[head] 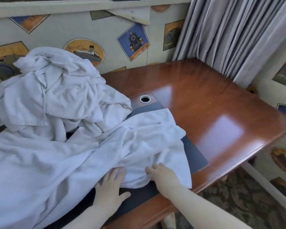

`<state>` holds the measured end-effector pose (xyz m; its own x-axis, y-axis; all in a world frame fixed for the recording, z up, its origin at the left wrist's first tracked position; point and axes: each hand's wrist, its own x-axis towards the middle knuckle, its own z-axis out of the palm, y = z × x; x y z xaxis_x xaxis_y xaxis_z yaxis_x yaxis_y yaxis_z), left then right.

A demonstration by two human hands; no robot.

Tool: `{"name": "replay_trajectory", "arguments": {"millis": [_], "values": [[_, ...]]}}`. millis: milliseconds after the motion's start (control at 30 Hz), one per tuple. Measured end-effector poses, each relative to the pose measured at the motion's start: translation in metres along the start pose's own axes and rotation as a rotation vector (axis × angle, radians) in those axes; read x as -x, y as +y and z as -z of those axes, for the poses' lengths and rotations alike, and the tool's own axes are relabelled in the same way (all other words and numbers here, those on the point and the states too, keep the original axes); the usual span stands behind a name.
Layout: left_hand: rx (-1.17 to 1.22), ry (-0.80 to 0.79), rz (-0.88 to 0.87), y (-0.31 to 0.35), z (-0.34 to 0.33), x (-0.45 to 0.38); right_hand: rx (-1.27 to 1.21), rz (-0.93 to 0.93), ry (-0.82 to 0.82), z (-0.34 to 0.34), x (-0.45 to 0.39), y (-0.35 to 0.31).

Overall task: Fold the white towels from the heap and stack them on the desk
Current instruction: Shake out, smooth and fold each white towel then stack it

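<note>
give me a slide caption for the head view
Both hands, left and right, rest on a spread white towel beside the heap on the desk.

towels [56, 113]: white | desk [205, 100]: reddish-brown | curtain [229, 33]: grey striped

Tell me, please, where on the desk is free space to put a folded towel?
The bare wood right of the spread towel, between the cable hole, the curtain and the desk's right edge, is free. The left half is crowded: the heap and both hands on the towel.
</note>
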<state>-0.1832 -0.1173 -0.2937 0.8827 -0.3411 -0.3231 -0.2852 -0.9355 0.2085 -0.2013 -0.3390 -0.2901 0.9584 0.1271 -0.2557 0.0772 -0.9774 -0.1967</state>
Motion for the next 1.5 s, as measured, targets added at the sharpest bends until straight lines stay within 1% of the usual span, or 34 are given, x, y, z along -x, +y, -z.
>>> {"name": "replay_trajectory", "arguments": {"millis": [33,100,167,233,267,300,367,400,433,467,500,533,600,633,667,733,833,867,900,933,967,1000,1033,1067,1100,1133,1167,1233,1267,1333,1367,1433,1467,1500], "values": [[-0.009,0.023,0.016,0.001,0.001,-0.002,-0.047,-0.052,-0.018,0.006,-0.002,0.018],[-0.064,0.077,0.037,0.007,0.007,-0.006,-0.008,-0.214,-0.016,0.021,0.001,0.064],[-0.122,0.093,0.069,0.016,0.011,-0.011,0.124,-0.420,0.049,0.039,0.013,0.117],[-0.133,0.085,0.092,0.030,0.010,-0.014,0.311,-0.583,0.096,0.054,0.026,0.152],[-0.135,0.078,0.105,0.037,0.008,-0.016,0.333,-0.622,0.136,0.059,0.028,0.156],[-0.139,0.077,0.111,0.045,0.005,-0.019,0.282,-0.612,0.212,0.058,0.026,0.154],[-0.155,0.093,0.115,0.060,0.000,-0.023,0.005,-0.422,0.368,0.046,0.018,0.130],[-0.138,0.096,0.111,0.067,0.000,-0.024,-0.140,-0.259,0.333,0.039,0.013,0.110],[-0.102,0.122,0.105,0.072,0.001,-0.025,-0.231,-0.082,0.184,0.031,0.010,0.085],[-0.053,0.178,0.089,0.075,0.002,-0.025,-0.231,0.077,0.009,0.021,0.008,0.062],[-0.044,0.250,0.062,0.077,0.003,-0.025,-0.171,0.180,-0.104,0.009,0.007,0.045],[0.003,0.266,0.060,0.076,0.003,-0.025,-0.083,0.229,-0.120,0.000,0.005,0.037],[0.124,0.241,0.117,0.075,0.003,-0.028,-0.052,0.273,0.074,0.008,-0.008,0.044],[0.172,0.204,0.125,0.075,0.004,-0.029,-0.100,0.271,0.059,0.020,-0.014,0.054],[0.209,0.147,0.117,0.079,0.007,-0.029,-0.183,0.252,-0.037,0.035,-0.022,0.066],[0.259,-0.055,0.065,0.094,0.015,-0.033,-0.262,0.126,-0.394,0.064,-0.040,0.087],[0.453,-0.516,0.057,0.120,0.028,-0.041,0.055,-0.001,-0.918,0.088,-0.058,0.100],[0.567,-0.585,0.096,0.124,0.031,-0.044,0.086,-0.046,-1.036,0.089,-0.063,0.101],[0.691,-0.579,0.149,0.124,0.035,-0.048,0.006,-0.079,-1.081,0.089,-0.070,0.101],[0.805,-0.500,0.210,0.122,0.038,-0.051,-0.161,-0.074,-0.998,0.089,-0.076,0.100],[0.887,-0.348,0.278,0.117,0.042,-0.056,-0.353,-0.062,-0.782,0.089,-0.084,0.099],[0.883,-0.156,0.335,0.110,0.045,-0.060,-0.492,-0.057,-0.490,0.089,-0.094,0.097],[0.805,0.009,0.381,0.103,0.047,-0.064,-0.524,-0.043,-0.207,0.090,-0.104,0.094],[0.706,0.125,0.425,0.096,0.049,-0.066,-0.468,-0.010,-0.036,0.091,-0.112,0.090],[0.606,0.192,0.464,0.090,0.047,-0.067,-0.377,0.021,0.004,0.087,-0.119,0.087],[0.531,0.222,0.493,0.086,0.043,-0.068,-0.286,0.063,-0.031,0.082,-0.125,0.084],[0.494,0.220,0.519,0.084,0.038,-0.068,-0.168,0.112,-0.118,0.077,-0.128,0.080],[0.525,0.182,0.565,0.083,0.030,-0.068,0.052,0.172,-0.271,0.072,-0.131,0.073],[0.538,0.170,0.575,0.084,0.026,-0.068,0.100,0.181,-0.360,0.073,-0.132,0.070],[0.481,0.176,0.579,0.087,0.019,-0.068,0.080,0.155,-0.543,0.078,-0.136,0.064],[0.431,0.174,0.587,0.090,0.016,-0.069,0.027,0.109,-0.520,0.081,-0.141,0.063],[0.354,0.134,0.616,0.096,0.010,-0.072,-0.110,0.030,-0.279,0.083,-0.155,0.068],[0.339,0.103,0.635,0.099,0.008,-0.073,-0.089,0.034,-0.198,0.082,-0.160,0.072],[0.335,0.072,0.652,0.102,0.007,-0.075,-0.013,0.053,-0.199,0.079,-0.162,0.074]]}}
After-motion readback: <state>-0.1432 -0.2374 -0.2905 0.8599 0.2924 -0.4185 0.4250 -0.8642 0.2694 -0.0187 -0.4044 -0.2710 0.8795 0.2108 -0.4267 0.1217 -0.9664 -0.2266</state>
